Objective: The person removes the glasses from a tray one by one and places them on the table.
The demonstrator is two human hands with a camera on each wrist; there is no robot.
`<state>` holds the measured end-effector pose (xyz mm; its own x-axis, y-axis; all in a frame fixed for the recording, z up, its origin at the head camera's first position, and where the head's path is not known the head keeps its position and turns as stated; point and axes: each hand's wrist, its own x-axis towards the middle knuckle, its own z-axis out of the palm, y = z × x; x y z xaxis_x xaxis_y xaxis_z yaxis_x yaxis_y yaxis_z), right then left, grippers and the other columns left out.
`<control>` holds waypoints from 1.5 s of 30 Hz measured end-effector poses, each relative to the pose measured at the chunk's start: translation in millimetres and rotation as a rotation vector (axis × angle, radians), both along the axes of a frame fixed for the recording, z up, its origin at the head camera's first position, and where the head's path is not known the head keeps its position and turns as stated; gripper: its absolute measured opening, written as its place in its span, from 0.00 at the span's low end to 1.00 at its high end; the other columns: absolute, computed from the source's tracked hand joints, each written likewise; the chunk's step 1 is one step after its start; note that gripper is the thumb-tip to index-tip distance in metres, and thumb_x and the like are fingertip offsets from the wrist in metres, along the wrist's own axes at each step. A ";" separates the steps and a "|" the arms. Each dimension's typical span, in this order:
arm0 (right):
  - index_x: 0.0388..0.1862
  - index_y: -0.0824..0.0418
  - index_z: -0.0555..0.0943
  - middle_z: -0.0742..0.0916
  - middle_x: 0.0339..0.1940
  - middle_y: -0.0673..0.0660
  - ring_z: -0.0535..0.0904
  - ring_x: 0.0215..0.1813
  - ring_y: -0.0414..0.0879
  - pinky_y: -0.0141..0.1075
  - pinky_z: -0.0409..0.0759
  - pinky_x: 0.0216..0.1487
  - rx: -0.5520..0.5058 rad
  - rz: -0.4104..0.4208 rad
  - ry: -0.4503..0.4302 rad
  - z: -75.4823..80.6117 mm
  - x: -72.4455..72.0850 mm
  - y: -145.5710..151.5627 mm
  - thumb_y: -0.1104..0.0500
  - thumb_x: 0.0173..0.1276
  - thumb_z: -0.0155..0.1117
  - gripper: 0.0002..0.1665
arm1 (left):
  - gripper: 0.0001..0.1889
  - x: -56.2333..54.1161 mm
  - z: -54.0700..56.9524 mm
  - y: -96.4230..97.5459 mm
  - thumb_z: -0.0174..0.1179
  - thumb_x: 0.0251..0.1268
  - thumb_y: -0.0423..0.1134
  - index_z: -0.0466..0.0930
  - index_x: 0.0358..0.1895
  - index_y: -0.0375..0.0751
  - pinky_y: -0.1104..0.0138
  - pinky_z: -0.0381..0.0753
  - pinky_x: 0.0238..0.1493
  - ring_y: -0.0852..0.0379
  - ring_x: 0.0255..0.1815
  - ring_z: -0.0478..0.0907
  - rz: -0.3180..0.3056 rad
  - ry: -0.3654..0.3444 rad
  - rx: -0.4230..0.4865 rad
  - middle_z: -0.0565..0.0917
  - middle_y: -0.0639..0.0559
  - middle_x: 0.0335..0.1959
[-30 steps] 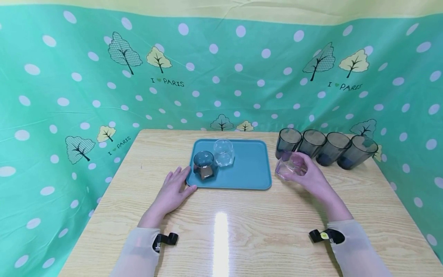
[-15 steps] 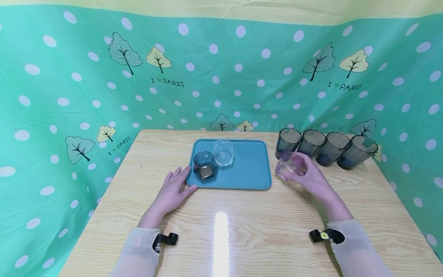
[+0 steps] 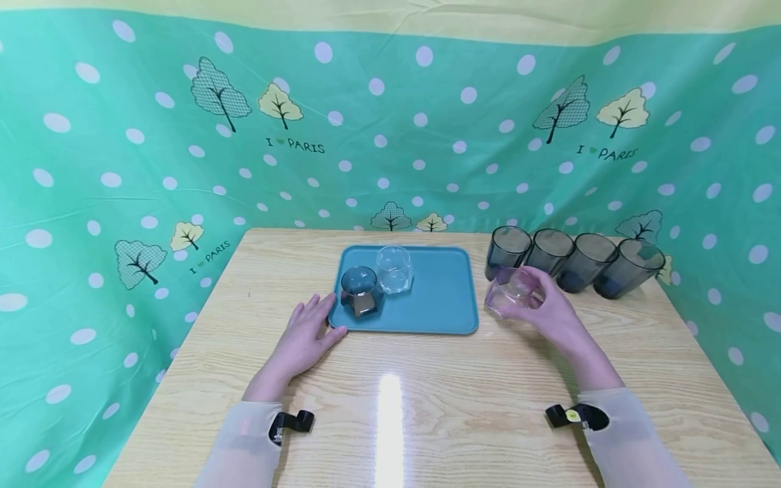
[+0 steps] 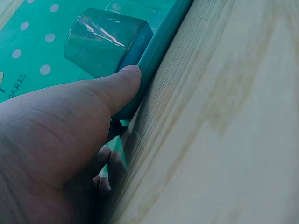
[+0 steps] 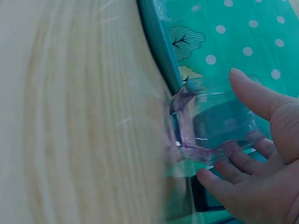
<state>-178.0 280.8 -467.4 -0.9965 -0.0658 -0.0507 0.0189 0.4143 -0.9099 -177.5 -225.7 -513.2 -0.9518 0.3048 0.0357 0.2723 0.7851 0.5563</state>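
Note:
My right hand holds a pink-tinted clear glass just right of the tray, thumb on one side and fingers round the other. In the right wrist view the glass shows its thick angular base close to the wood. A blue tray lies in the middle of the table. On its left half a dark grey short glass stands beside a clear glass. My left hand rests spread at the tray's front left corner, and in the left wrist view its thumb touches the tray rim.
Several tall smoked glasses stand in a row at the back right, right behind my right hand. A green dotted curtain hangs behind the wooden table. A bright light reflection lies on the table's front middle.

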 end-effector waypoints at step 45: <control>0.90 0.52 0.63 0.74 0.84 0.56 0.67 0.85 0.53 0.47 0.62 0.87 -0.100 0.098 0.208 52.9 -36.6 -134.1 0.55 0.70 0.85 0.56 | 0.45 -1.0 -1.1 -2.3 0.64 0.83 0.58 0.57 0.89 0.36 0.44 0.34 0.90 0.37 0.92 0.46 0.004 0.001 -0.001 0.63 0.38 0.88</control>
<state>-214.6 146.8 -414.5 -0.9734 -0.1575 0.1666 -0.2092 0.3124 -0.9267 -178.5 -228.0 -514.3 -0.9529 0.3011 0.0360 0.2696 0.7870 0.5550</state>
